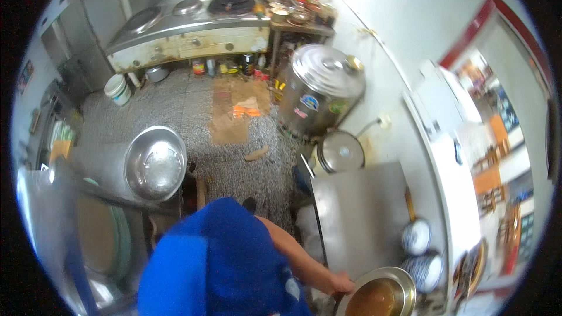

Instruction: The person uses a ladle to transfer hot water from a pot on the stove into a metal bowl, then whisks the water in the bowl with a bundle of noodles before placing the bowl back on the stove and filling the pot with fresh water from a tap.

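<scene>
My left hand (341,284) is at the lower right, closed at the near side of a round metal basin (411,287) that holds brown liquid. The exact grip is partly hidden. A blue short sleeve covers the upper arm and shoulder in the bottom middle. The basin is cut off by the lower edge, beside a stainless steel table (358,215). Two blue-and-white bowls stand close to it, one bowl (417,236) beyond the other bowl (423,270); a wooden handle rises by the farther one. My right hand is out of view.
A shiny metal basin (156,164) stands at the left, near a green-rimmed round container (118,237). Flattened cardboard (230,129) lies on the floor. A large lidded steel pot (303,105) and a smaller lidded pot (342,151) line the right wall. The stove (193,44) is at the back.
</scene>
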Demonstrator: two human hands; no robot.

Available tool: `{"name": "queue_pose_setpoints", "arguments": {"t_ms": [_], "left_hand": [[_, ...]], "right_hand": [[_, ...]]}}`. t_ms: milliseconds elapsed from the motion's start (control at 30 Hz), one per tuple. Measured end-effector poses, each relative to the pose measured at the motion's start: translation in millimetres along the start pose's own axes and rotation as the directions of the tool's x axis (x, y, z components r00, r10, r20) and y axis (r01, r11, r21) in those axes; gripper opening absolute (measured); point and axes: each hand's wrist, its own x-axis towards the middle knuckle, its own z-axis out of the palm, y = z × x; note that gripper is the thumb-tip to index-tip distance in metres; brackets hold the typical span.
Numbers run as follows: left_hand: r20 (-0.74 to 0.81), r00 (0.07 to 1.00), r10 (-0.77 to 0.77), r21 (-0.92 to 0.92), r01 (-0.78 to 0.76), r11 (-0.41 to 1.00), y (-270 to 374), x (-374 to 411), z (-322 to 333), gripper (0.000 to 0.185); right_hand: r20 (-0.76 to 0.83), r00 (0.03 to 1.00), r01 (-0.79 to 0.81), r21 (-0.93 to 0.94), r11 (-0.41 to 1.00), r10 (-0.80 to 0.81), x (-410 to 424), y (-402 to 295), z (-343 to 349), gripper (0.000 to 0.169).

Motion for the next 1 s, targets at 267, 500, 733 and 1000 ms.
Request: {"name": "queue_pose_setpoints", "arguments": {"t_ms": [267, 500, 733, 1000], "left_hand": [[-0.603, 0.798, -0.003, -0.168, -0.123, 0.978, 155, -144, -288, 0.036], [-0.834, 0.52, -0.183, -0.442, -0.433, 0.785, 163, -244, -496, 0.03], [-0.927, 0.207, -0.313, -0.327, -0.852, 0.408, 123, -356, -709, 0.032], [-0.876, 0.024, -0.482, -0.097, -0.987, 0.128, 105, -510, -886, 0.012]], "right_hand": [[0.394, 0.917, -0.012, -0.125, 0.992, 0.061, 19, 16, 256, 0.043], [0.671, 0.73, -0.044, -0.145, 0.989, 0.13, 21, 59, 451, 0.043], [0.956, 0.211, 0.539, -0.287, 0.792, 0.203, 74, 182, 716, 0.031], [0.862, 0.056, -0.173, -0.488, 0.856, 0.503, -14, 285, 979, 0.032]]}}
